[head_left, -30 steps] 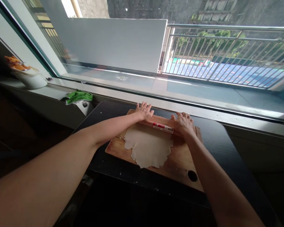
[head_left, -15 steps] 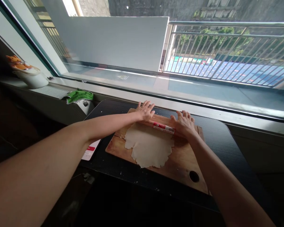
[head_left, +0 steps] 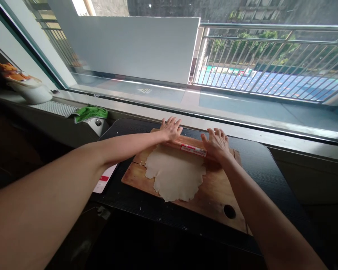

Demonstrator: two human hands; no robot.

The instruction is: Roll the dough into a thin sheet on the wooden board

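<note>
A thin, ragged-edged sheet of dough (head_left: pixel 176 174) lies on a wooden cutting board (head_left: pixel 214 198). Across the dough's far edge rests a wooden rolling pin (head_left: pixel 193 150) with a red and white label round its middle. My left hand (head_left: pixel 171 128) lies on the pin's left part, its fingers stretched out and apart past it. Over the pin's right part is my right hand (head_left: pixel 216 142), palm down, also with fingers spread forward. Both hands cover the pin's ends, and neither is wrapped round it.
The board sits on a black table (head_left: pixel 264 168) against a window sill. Left of the board, partly behind my left forearm, lies a tablet-like thing with a lit screen (head_left: pixel 104 180). A green cloth (head_left: pixel 90 112) and a white bucket (head_left: pixel 30 90) with an orange toy are at the left.
The pin's label has turned, so the pin has rolled a little. Both hands stay on it with fingers spread. The whole view has shifted slightly.
</note>
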